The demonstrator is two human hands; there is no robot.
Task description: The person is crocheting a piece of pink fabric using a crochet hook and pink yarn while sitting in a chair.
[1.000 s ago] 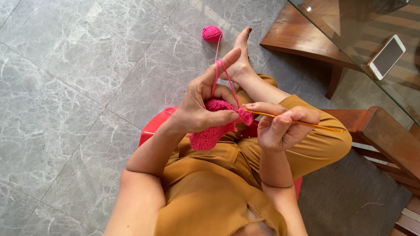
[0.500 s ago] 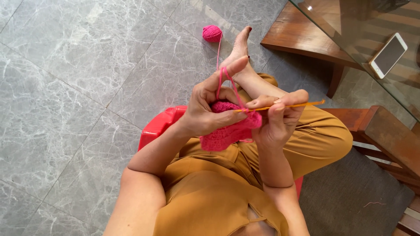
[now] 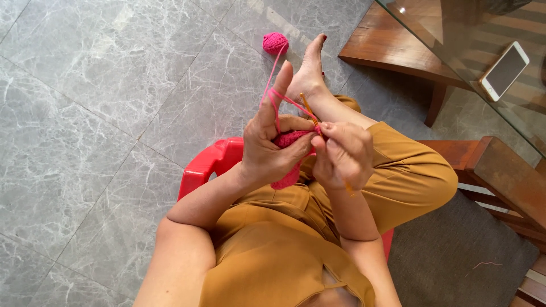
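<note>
Here, her left hand (image 3: 272,149) pinches the pink crochet piece (image 3: 288,159), yarn (image 3: 275,79) over its forefinger; her right hand (image 3: 342,154) grips the crochet hook (image 3: 309,110).

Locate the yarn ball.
In the head view the pink yarn ball lies on the grey marble floor near the top centre, just left of the bare foot, its strand running to the left hand.
</note>
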